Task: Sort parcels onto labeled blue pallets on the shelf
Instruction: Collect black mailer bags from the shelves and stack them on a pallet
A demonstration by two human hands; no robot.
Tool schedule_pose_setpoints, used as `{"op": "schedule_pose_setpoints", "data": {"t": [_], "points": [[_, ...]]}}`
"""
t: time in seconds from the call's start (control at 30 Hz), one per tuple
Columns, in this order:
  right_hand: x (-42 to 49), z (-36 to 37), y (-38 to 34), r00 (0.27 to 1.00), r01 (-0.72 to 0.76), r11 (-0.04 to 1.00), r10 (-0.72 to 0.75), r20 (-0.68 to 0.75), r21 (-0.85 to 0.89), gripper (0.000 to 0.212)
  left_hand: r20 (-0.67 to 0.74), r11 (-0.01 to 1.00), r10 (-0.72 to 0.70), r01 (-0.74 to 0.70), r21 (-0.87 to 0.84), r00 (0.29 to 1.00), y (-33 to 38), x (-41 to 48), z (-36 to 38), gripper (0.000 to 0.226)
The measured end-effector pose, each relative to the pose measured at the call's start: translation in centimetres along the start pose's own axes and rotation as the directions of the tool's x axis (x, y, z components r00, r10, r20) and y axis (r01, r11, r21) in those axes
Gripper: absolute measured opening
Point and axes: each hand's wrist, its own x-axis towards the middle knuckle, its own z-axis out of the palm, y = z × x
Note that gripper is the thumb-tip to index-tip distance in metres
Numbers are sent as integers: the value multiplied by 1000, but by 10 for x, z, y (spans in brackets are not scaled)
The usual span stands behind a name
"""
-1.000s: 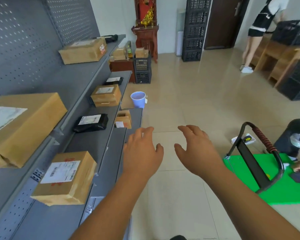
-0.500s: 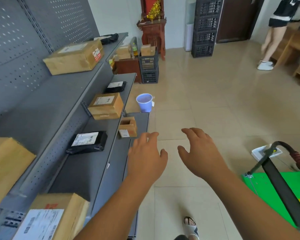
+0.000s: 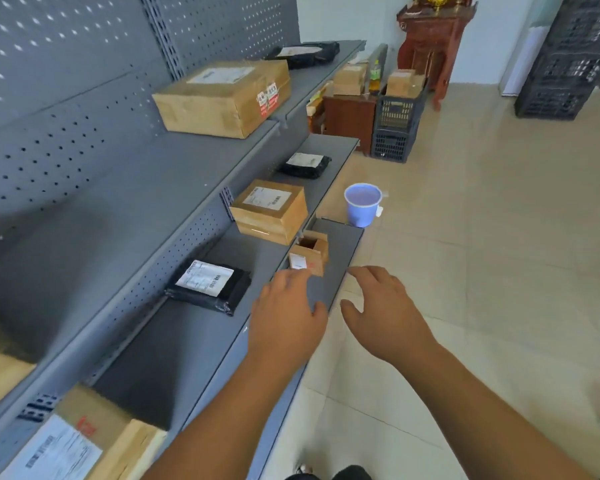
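Bright even indoor light, soft shadows under shelves [image 3: 187,188], mild motion blur, wide-angle bending at edges

The floor [image 3: 482,271] is of glossy beige tiles that reflect a soft light, the far wall [image 3: 343,19] is white, and before it stands a dark red wooden cabinet [image 3: 430,46] (its top is cut off), with 2 stacked black crates [image 3: 395,129] and a light blue bucket [image 3: 362,206] nearby.

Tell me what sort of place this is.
Probably a small parcel sorting or pickup room: grey metal shelving with a perforated back holds labelled cardboard boxes and black mailer bags, and stacked black plastic crates stand by the far wall.
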Motion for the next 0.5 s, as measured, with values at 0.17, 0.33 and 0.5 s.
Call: {"op": "schedule_pose_setpoints", "data": {"t": [0.17,0.33,0.5], "points": [[78,19,-15,997,55,998,-54,58,-17,55,-14,995,-98,98,1,995,-32,64,-2,51],[143,41,-30,986,120,993,-119,112,2,54,5,983,-185,185,-7,983,-62,114,1,48],[201,71,-42,961,170,985,-172,216,28,50,25,953,-302,302,16,953,-89,143,7,51]]}}
